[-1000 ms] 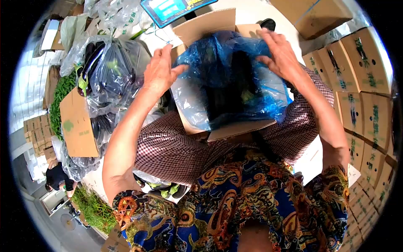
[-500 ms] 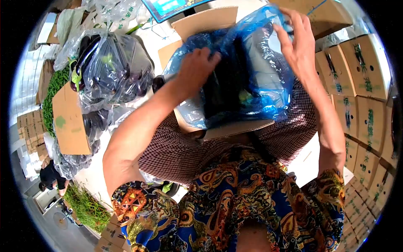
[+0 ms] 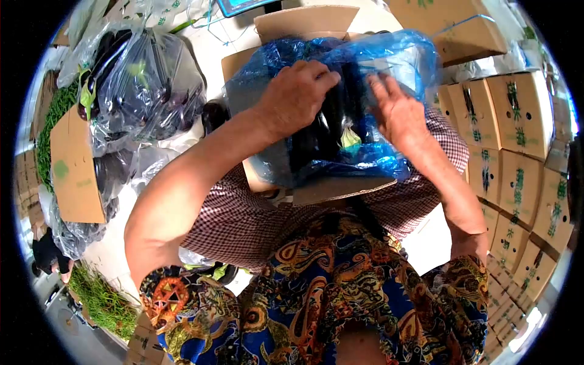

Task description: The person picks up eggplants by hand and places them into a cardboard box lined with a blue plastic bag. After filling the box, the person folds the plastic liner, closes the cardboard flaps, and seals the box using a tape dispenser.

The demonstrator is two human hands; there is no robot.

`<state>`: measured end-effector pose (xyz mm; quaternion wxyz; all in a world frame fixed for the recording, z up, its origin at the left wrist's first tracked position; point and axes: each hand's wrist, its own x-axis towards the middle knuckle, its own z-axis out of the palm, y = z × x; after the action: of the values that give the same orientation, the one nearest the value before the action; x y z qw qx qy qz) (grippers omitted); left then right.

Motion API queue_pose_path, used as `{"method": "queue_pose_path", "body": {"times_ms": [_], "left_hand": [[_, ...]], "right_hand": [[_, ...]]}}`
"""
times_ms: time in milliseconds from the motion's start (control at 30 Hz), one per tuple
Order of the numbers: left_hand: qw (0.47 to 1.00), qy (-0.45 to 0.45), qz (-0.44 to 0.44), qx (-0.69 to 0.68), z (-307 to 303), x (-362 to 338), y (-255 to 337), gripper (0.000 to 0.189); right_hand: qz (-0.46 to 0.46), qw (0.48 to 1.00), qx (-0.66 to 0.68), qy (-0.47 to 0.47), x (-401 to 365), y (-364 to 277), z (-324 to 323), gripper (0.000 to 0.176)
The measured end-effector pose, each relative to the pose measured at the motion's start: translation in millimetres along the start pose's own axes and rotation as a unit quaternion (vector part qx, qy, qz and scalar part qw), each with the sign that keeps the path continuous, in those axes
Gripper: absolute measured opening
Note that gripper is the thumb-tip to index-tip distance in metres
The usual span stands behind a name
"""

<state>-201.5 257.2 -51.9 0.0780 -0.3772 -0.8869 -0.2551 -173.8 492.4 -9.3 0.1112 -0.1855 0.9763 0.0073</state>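
A cardboard box with raised flaps stands between my knees, lined with a blue plastic bag. Inside lie dark eggplants, one showing its pale green cap. My left hand is over the left part of the box, fingers curled together at the blue film; the exact grip of its fingertips is hidden. My right hand lies against the right side of the bag with its fingers stretched out, slightly blurred.
At left are clear bags of eggplants and a cardboard flap. Green peppers and long green vegetables lie farther left, near a person. Stacked cartons line the right. A blue-framed screen stands beyond the box.
My right hand has come down from the raised upper-right edge of the bag to its right side, and the film there has sunk. My left hand has shifted slightly right. The view has turned somewhat.
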Motion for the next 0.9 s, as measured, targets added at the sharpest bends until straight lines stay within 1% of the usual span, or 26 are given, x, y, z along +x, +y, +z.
{"method": "queue_pose_path", "body": {"times_ms": [33, 100, 133, 200, 233, 300, 333, 433, 467, 500, 567, 600, 633, 667, 700, 733, 767, 800, 867, 900], "left_hand": [[0.997, 0.015, -0.01, 0.07, 10, -1, -7, 0.037], [0.977, 0.041, -0.027, 0.205, 20, 2, -19, 0.035], [0.972, 0.013, -0.076, 0.222, 17, 8, -28, 0.025], [0.963, -0.014, -0.104, 0.25, 9, 14, -62, 0.017], [0.957, -0.028, -0.118, 0.263, 0, 16, -71, 0.014], [0.96, 0.054, -0.186, 0.203, -16, 20, -76, 0.009], [0.956, 0.094, -0.218, 0.171, -23, 24, -76, 0.008], [0.957, 0.203, -0.161, 0.128, -36, 33, -69, 0.012], [0.971, 0.18, -0.147, 0.052, -49, 35, -62, 0.015], [0.973, 0.172, -0.149, 0.035, -50, 32, -59, 0.016], [0.976, 0.156, -0.152, 0.001, -48, 29, -57, 0.016], [0.978, 0.145, -0.148, -0.018, -48, 28, -57, 0.017], [0.98, 0.134, -0.145, -0.037, -47, 25, -59, 0.017], [0.98, 0.124, -0.143, -0.056, -47, 24, -60, 0.017], [0.987, 0.074, -0.131, -0.059, -50, 24, -60, 0.017], [0.991, 0.024, -0.12, -0.061, -54, 25, -58, 0.017], [0.992, -0.029, -0.108, -0.064, -55, 24, -56, 0.018], [0.993, 0.029, -0.11, -0.038, -51, 22, -50, 0.015], [0.982, 0.165, -0.089, -0.003, -49, 30, -45, 0.012], [0.969, 0.233, -0.078, 0.015, -50, 34, -42, 0.012]], "right_hand": [[-0.049, 0.993, 0.014, 0.108, 9, 16, 12, 0.066], [-0.034, 0.992, -0.013, 0.124, 27, 18, 1, 0.064], [-0.022, 0.988, -0.007, 0.15, 36, 21, -6, 0.063], [-0.001, 0.979, 0.006, 0.204, 53, 26, -20, 0.062], [-0.002, 0.976, 0.005, 0.219, 59, 25, -26, 0.062], [-0.002, 0.97, 0.002, 0.245, 66, 24, -34, 0.061], [-0.033, 0.967, 0.012, 0.251, 70, 29, -30, 0.062], [-0.103, 0.917, -0.074, 0.379, 81, 35, -26, 0.062], [-0.103, 0.911, -0.079, 0.391, 85, 39, -23, 0.06], [-0.102, 0.905, -0.085, 0.403, 89, 45, -20, 0.057], [-0.067, 0.946, -0.018, 0.318, 95, 66, -7, 0.05], [-0.032, 0.975, 0.055, 0.215, 96, 71, -2, 0.046], [0.002, 0.986, 0.127, 0.108, 97, 76, 1, 0.042], [-0.023, 0.98, 0.19, 0.059, 92, 79, 6, 0.034], [-0.049, 0.967, 0.251, 0.01, 80, 61, -4, 0.029], [-0.09, 0.954, 0.284, -0.032, 63, 37, -23, 0.024], [-0.102, 0.953, 0.285, -0.011, 54, 24, -20, 0.023], [-0.114, 0.952, 0.285, 0.011, 45, 12, -16, 0.023], [-0.038, 0.94, 0.339, 0.025, 47, 18, -20, 0.027], [0.019, 0.91, 0.413, 0.015, 60, 35, -19, 0.031]]}}
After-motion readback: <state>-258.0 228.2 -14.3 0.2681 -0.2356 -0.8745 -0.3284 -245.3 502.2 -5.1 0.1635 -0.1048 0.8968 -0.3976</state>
